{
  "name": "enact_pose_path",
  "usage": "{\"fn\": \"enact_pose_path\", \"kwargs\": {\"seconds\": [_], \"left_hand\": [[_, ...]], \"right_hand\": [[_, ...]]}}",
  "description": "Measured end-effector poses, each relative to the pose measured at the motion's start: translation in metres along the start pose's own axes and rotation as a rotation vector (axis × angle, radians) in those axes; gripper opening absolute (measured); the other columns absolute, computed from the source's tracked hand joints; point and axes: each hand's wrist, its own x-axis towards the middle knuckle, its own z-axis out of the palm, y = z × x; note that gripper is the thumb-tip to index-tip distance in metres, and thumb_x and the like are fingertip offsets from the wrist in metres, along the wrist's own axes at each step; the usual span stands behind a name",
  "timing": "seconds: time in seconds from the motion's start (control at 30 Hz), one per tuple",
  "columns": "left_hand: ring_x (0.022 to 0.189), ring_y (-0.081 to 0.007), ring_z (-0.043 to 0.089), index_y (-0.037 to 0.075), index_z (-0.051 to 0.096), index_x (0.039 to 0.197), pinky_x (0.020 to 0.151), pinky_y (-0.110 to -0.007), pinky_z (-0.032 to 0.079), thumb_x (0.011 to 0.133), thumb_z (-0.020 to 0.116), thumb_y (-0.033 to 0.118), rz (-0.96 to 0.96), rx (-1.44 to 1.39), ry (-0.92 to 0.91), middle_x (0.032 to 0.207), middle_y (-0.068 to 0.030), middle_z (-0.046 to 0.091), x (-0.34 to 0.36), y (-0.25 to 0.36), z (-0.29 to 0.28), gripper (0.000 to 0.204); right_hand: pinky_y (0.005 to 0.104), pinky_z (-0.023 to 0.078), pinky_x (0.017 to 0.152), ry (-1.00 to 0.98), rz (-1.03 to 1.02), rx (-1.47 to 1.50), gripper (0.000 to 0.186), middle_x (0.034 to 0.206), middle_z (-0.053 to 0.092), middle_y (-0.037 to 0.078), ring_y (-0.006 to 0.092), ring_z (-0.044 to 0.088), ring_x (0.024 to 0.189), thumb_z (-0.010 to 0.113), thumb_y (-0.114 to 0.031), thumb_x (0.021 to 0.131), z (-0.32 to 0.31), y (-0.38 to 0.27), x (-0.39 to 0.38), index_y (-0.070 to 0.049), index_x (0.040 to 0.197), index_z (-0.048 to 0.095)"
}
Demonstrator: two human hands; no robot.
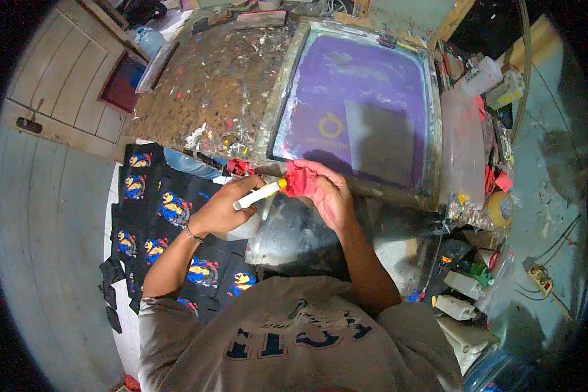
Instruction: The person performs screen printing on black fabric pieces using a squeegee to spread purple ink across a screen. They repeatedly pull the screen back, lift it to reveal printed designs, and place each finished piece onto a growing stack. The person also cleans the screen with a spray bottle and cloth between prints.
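My left hand is closed round a spray bottle with a white trigger head and a yellow nozzle. Its pale body shows partly below my fingers. The nozzle points right, right up against a crumpled red cloth. That cloth sits in my right hand, pinched between thumb and fingers. Both hands are close together above the near edge of the work table. Just beyond my right hand lies a screen-printing frame with purple mesh and a yellowish round mark on it.
A paint-spattered tabletop stretches to the far left, with another red rag at its near edge. Black fabric pieces with colourful prints lie at the lower left. Tape, bottles and plastic containers crowd the right side.
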Motion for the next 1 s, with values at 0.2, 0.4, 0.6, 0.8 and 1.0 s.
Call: {"fn": "enact_pose_path", "kwargs": {"seconds": [0.2,0.4,0.6,0.8,1.0], "left_hand": [[0.091,-0.0389,0.06,0.002,0.058,0.104,0.081,-0.045,0.046,0.074,0.066,-0.003,-0.015,-0.001,0.006,0.095,-0.0175,0.061,0.0,-0.004,-0.001,0.031],[0.105,-0.0376,0.062,0.002,0.059,0.123,0.094,-0.042,0.048,0.074,0.065,-0.003,0.008,0.026,0.005,0.112,-0.018,0.065,0.0,-0.005,-0.004,0.049],[0.088,-0.0196,0.068,0.001,0.065,0.118,0.081,-0.033,0.053,0.076,0.067,0.0,-0.319,-0.188,0.326,0.096,-0.0093,0.07,-0.022,0.004,-0.057,0.041],[0.081,-0.0168,0.065,-0.004,0.063,0.117,0.073,-0.032,0.052,0.093,0.062,0.011,-0.226,-0.237,0.922,0.09,-0.0087,0.068,0.021,-0.016,-0.144,0.029],[0.081,-0.0128,0.062,-0.002,0.062,0.119,0.073,-0.029,0.05,0.09,0.067,0.007,-0.103,-0.131,1.029,0.097,-0.0061,0.068,0.136,-0.09,-0.142,0.03]], "right_hand": [[0.0467,0.052,0.103,-0.029,-0.003,0.01,0.042,0.136,0.059,0.021,0.0292,0.063,0.119,0.037,0.0,0.098,0.0,-0.002,0.0,0.009,0.136,0.053],[0.0491,0.053,0.101,-0.009,0.022,0.052,0.042,0.136,0.059,0.021,0.0312,0.064,0.118,0.039,-0.002,0.097,-0.002,-0.003,0.002,0.008,0.136,0.053],[0.0517,0.055,0.096,-0.034,0.143,0.398,0.04,0.131,0.062,0.017,0.0298,0.064,0.116,0.046,-0.018,0.101,-0.043,-0.028,0.0,0.002,0.134,0.054],[0.041,0.055,0.096,0.306,-0.039,0.091,0.04,0.128,0.065,0.014,0.0259,0.064,0.115,0.057,-0.027,0.102,-0.12,-0.119,-0.016,0.0,0.132,0.057],[0.0347,0.057,0.087,0.511,-0.152,-0.416,0.036,0.116,0.071,0.011,0.0202,0.069,0.099,0.07,-0.013,0.094,-0.15,-0.154,-0.031,0.0,0.127,0.062]]}}
